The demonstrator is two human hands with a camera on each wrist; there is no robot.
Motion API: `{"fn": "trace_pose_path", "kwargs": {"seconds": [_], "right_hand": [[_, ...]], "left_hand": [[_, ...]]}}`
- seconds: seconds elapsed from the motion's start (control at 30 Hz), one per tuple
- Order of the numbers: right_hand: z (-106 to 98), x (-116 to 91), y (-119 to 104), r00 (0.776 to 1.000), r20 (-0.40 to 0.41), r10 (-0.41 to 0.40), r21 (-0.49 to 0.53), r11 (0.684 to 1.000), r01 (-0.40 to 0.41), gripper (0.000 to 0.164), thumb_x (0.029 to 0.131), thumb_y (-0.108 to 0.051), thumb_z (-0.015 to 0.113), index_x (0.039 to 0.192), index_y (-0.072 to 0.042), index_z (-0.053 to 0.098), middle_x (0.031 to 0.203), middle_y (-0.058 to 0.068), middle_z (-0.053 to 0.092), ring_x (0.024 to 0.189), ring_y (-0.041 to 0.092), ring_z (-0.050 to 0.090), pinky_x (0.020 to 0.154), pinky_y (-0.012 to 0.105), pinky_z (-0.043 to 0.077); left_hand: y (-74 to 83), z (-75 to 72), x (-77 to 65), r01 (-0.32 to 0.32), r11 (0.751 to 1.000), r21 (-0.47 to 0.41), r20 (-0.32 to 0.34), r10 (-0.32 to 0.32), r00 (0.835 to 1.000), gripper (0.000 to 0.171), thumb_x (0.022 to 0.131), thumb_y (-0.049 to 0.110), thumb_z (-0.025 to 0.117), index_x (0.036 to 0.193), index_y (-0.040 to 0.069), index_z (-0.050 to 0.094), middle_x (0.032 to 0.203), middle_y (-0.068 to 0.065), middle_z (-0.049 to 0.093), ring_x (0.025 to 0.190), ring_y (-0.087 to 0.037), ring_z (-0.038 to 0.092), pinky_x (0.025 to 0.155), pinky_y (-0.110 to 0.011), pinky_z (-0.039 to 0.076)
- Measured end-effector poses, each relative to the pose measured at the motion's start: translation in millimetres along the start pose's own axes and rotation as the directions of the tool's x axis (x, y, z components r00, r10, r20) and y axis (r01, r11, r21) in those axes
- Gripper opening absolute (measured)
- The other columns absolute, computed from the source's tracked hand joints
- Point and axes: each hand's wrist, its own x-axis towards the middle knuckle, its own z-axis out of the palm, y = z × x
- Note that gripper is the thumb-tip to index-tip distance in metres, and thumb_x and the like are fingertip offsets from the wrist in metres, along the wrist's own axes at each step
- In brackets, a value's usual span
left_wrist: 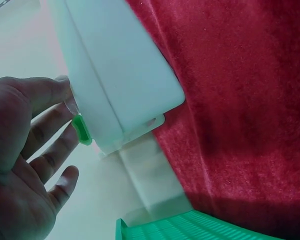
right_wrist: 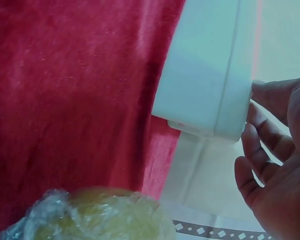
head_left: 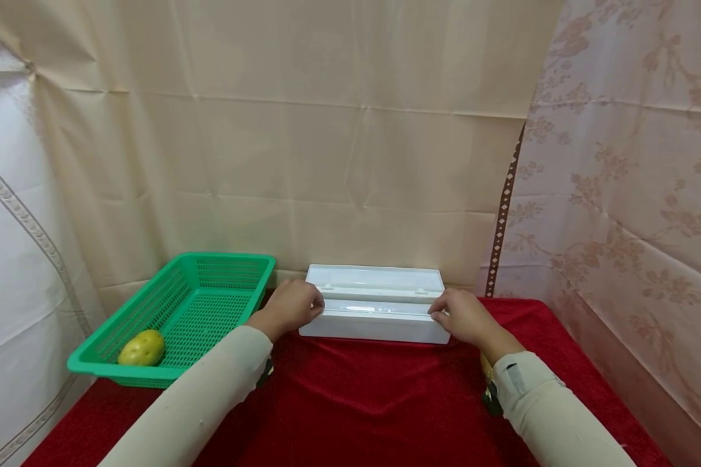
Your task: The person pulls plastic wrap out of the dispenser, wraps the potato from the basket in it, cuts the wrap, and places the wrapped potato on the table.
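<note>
A white cling film box [head_left: 374, 327] stands at the back of the table, its lid [head_left: 380, 275] tilted up behind it. Clear cling film [head_left: 368, 307] shines along the opening. My left hand [head_left: 292, 305] is at the box's left end, thumb and forefinger pinching the film's edge. At the other end my right hand [head_left: 464, 316] pinches the film in the same way. In the left wrist view, a small green piece [left_wrist: 82, 130] sticks out by the left fingertips. The other fingers of both hands are loosely bent.
To the left stands a green basket [head_left: 213, 314] with a yellow potato [head_left: 143, 348] in its near corner. A yellow item in clear wrap [right_wrist: 105, 215] lies by my right wrist, mostly hidden by the sleeve from above. Red cloth [head_left: 374, 402] covers the table; a beige curtain [head_left: 327, 162] hangs behind.
</note>
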Motion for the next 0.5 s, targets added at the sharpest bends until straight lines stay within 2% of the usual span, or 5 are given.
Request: {"fn": "trace_pose_path", "kwargs": {"seconds": [0.13, 0.3, 0.5], "right_hand": [[1.0, 3.9, -0.4, 0.998, -0.018, 0.062, 0.012, 0.998, -0.061, 0.008, 0.093, -0.008, 0.071, 0.089, -0.008, 0.078, 0.086, 0.004, 0.071, 0.079, 0.018, 0.061, 0.075, 0.039, 0.05], [3.9, 8.8, -1.2, 0.992, -0.074, 0.102, -0.054, 0.993, -0.106, 0.008, 0.097, -0.011, 0.069, 0.092, -0.009, 0.075, 0.09, 0.008, 0.071, 0.084, 0.024, 0.065, 0.08, 0.046, 0.051], [11.7, 12.7, 1.5, 0.985, -0.151, 0.085, -0.049, 0.994, -0.094, 0.006, 0.097, -0.01, 0.069, 0.094, -0.01, 0.074, 0.09, 0.006, 0.075, 0.084, 0.026, 0.068, 0.079, 0.046, 0.053]], "left_hand": [[-0.7, 0.2, 0.7, 0.017, 0.999, -0.029, -0.035, -0.018, 0.999, 0.009, 0.093, 0.023, 0.073, 0.093, 0.023, 0.082, 0.087, 0.008, 0.077, 0.085, -0.014, 0.066, 0.085, -0.04, 0.053], [-0.5, 3.5, 9.0, 0.039, 0.999, -0.027, -0.06, -0.04, 0.997, 0.011, 0.097, 0.019, 0.07, 0.098, 0.021, 0.081, 0.094, 0.005, 0.077, 0.091, -0.017, 0.069, 0.089, -0.041, 0.054], [-1.0, 4.3, 17.2, 0.038, 0.999, -0.018, -0.082, -0.04, 0.996, 0.012, 0.099, 0.011, 0.064, 0.104, 0.019, 0.07, 0.092, 0.001, 0.076, 0.082, -0.019, 0.066, 0.086, -0.041, 0.053]]}}
